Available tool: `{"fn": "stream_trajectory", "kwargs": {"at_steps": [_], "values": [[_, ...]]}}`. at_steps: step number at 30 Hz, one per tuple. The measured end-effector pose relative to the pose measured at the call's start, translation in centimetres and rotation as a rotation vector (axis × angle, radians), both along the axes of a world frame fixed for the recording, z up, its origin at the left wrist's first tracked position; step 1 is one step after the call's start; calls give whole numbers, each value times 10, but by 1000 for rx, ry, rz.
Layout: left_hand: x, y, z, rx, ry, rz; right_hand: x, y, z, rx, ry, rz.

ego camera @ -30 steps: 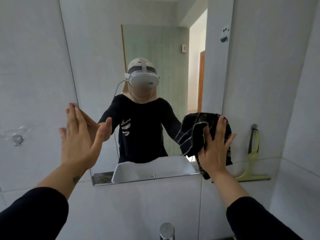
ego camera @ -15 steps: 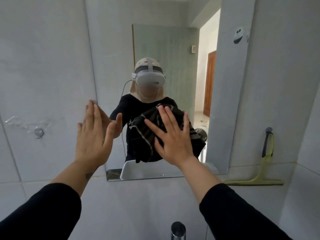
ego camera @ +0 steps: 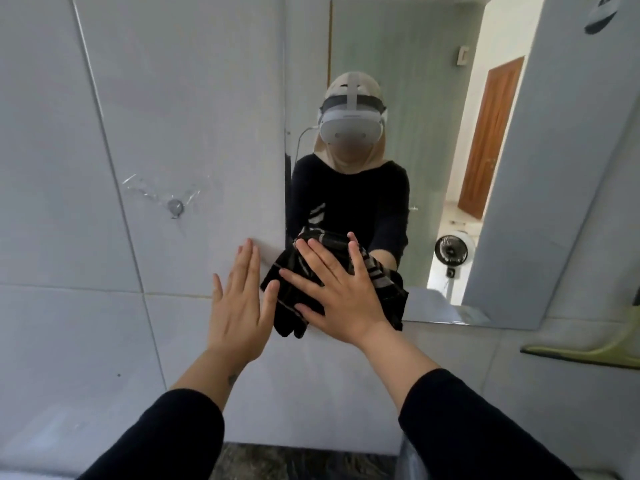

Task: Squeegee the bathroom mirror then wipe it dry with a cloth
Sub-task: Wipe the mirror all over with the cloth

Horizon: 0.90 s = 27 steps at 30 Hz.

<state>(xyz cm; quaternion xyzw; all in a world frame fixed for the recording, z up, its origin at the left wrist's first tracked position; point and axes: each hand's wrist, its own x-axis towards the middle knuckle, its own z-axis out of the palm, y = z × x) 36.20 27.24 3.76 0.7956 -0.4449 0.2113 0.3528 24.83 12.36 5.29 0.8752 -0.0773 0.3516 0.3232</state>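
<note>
My right hand (ego camera: 341, 299) is spread flat with fingers splayed, pressing the dark striped cloth (ego camera: 311, 282) against the mirror (ego camera: 433, 133) at its lower left corner, part of the cloth hanging past the mirror's bottom edge onto the tiled wall (ego camera: 138, 133). My left hand (ego camera: 239, 303) is open and empty, palm flat on the tile just beside the mirror's left edge, its thumb touching the cloth. The yellow-green squeegee (ego camera: 588, 351) sits against the wall below the mirror's lower right corner, well apart from both hands.
</note>
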Motion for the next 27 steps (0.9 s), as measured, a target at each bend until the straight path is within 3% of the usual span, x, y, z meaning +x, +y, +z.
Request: {"fn": "stream_trajectory", "kwargs": {"at_steps": [7, 22, 27], "values": [[-27, -25, -14, 70, -18, 25, -45, -39, -19, -72, 66, -29], [-57, -56, -15, 5, 106, 158, -164, -131, -34, 182, -350, -289], [-79, -63, -7, -60, -58, 177, -182, -143, -35, 253, -380, -310]]}}
